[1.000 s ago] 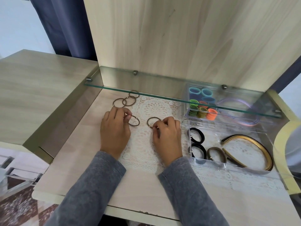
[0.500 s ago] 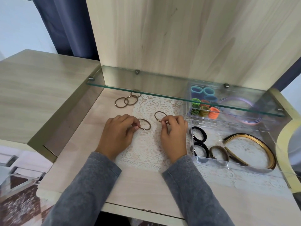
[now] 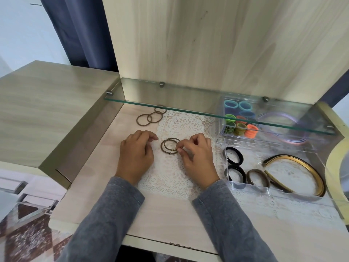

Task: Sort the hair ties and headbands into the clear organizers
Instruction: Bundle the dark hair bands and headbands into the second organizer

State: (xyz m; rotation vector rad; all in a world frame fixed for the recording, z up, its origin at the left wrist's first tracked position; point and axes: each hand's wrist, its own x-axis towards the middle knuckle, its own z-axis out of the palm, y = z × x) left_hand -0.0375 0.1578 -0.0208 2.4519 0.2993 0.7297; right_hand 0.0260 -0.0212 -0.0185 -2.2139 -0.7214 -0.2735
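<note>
Pinched between the thumb and fingertips of the right hand (image 3: 196,157), just right of the frame's centre, is the right edge of two brown hair ties (image 3: 170,145) that lie overlapped, one ring partly inside the other, flat on a white lace doily (image 3: 177,178). Beside them on the left, the left hand (image 3: 136,155) rests knuckles-up with its fingers loosely curled and holds nothing; its fingertips sit just apart from the rings. Both arms wear grey sleeves (image 3: 105,222) that rise from the bottom edge of the frame across a pale wooden desk surface (image 3: 90,178). At right, level with the hands, stands a clear organizer tray (image 3: 279,193): its left compartments hold two black hair ties (image 3: 234,163), one above the other, a brown tie (image 3: 257,177) lies next to the lower one, and a gold-and-dark headband (image 3: 302,171) curves through the larger section. Farther back, in the upper left of the desk surface, three more brown hair ties (image 3: 150,117) lie overlapping in a short chain, the farthest partly under the front edge of a glass shelf (image 3: 188,105) that spans the frame's middle. Under the shelf at upper right, a second clear organizer (image 3: 236,137) holds blue, green, olive and orange hair ties (image 3: 239,121), with pastel purple and pink headbands (image 3: 290,129) to their right.
</note>
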